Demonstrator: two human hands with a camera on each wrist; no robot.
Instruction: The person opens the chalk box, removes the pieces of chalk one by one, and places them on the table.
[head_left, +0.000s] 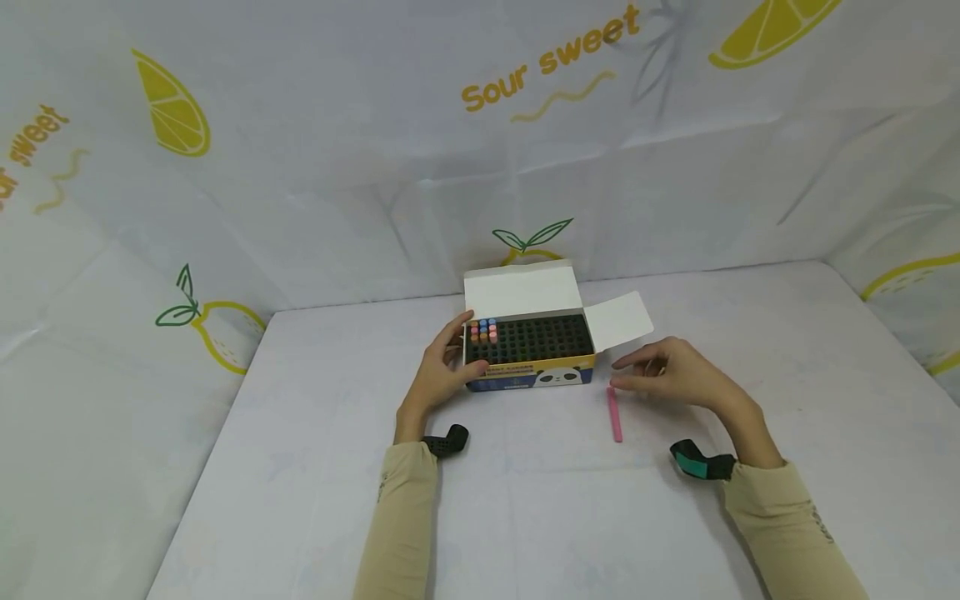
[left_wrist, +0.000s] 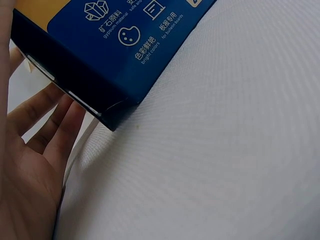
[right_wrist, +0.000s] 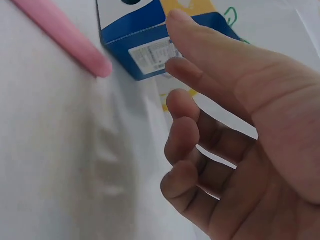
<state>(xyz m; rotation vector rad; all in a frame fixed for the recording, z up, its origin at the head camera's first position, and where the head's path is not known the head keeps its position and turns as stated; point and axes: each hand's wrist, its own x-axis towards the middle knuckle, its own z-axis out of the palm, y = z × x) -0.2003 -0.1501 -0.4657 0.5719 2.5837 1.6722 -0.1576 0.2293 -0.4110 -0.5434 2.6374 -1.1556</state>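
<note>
A chalk box [head_left: 555, 377] with a panda on its front stands at the middle of the table, lid raised. Its black holder [head_left: 540, 337] has rows of holes, and several coloured chalks [head_left: 483, 330] fill the left end. My left hand [head_left: 437, 377] holds the box's left end, thumb at the front and fingers around the side. A pink chalk stick [head_left: 615, 415] lies on the cloth, right of the box. Just beside its far end hovers my right hand [head_left: 686, 375], fingers loosely bent. The right wrist view shows nothing between its fingers and the chalk [right_wrist: 70, 37] apart from them.
The box's white lid [head_left: 522, 288] stands up at the back, and a white side flap [head_left: 618, 321] sticks out to the right. A white cloth [head_left: 540, 517] covers the table. Behind it hangs a lemon-printed sheet [head_left: 337, 208].
</note>
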